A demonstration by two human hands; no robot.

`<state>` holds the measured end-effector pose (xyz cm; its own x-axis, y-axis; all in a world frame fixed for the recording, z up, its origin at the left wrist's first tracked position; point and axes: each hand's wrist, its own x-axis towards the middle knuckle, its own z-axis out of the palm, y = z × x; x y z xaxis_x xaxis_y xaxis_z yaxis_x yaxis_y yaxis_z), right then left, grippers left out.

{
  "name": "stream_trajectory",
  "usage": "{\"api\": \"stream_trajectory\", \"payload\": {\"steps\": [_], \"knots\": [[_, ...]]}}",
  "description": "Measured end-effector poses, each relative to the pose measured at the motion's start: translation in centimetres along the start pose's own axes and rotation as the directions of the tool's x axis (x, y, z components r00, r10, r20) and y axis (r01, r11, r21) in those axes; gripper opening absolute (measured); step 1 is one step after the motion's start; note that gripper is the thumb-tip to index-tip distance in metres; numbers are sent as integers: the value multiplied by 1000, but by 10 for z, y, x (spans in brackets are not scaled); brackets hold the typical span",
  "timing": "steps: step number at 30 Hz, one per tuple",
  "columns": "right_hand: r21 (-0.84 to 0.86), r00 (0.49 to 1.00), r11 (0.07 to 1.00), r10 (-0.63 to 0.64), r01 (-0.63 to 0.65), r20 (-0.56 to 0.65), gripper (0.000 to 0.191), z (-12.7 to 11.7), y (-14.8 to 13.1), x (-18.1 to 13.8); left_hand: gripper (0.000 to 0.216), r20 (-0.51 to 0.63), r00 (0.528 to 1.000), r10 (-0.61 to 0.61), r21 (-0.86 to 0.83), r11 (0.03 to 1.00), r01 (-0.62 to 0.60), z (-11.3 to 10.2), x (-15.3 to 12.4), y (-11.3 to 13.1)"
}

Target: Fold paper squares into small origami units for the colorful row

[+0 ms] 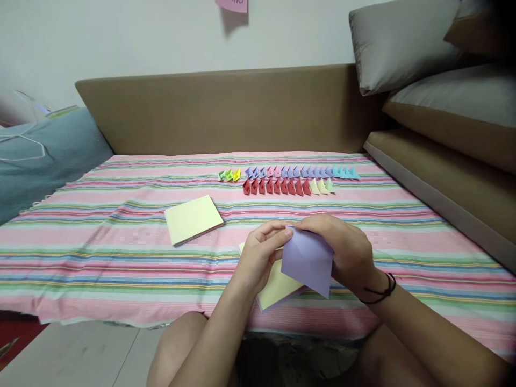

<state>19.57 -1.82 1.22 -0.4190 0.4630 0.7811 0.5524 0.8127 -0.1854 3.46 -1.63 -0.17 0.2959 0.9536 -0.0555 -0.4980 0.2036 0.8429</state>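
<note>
A purple sheet of paper (308, 260) is held up between both hands, its lower corner hanging down to the right. My left hand (264, 247) pinches its upper left edge with thumb and fingers. Along the top and right side, my right hand (346, 244) grips the same sheet, most of its fingers hidden behind the paper. Beneath the hands lies a stack of pale yellow paper (278, 287), partly covered by the sheet and my left hand. A second stack of yellow paper (193, 219) rests farther left on the striped cloth (100, 252).
Small folded paper pieces stand in two rows at the back: red ones (277, 186) in front, purple ones (310, 171) behind, with yellow and green ones (229, 175) to the left. Grey and brown cushions (451, 107) pile up at right. A brown backrest (226, 113) closes the back.
</note>
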Motion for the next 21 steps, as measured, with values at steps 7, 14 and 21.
{"api": "stream_trajectory", "payload": {"steps": [7, 14, 21], "knots": [[-10, 997, 999, 48, -49, -60, 29, 2, -2, -3, 17, -2, 1000, -23, -52, 998, 22, 1, -1, 1], [25, 986, 992, 126, -124, -112, 22, 6, -9, -2, 19, 3, 999, -37, -60, 998, 37, 1, -2, 0], [33, 977, 987, 157, -154, -146, 26, 6, -15, -3, 14, 15, 1000, -26, -86, 996, 27, 2, -1, 1]]}}
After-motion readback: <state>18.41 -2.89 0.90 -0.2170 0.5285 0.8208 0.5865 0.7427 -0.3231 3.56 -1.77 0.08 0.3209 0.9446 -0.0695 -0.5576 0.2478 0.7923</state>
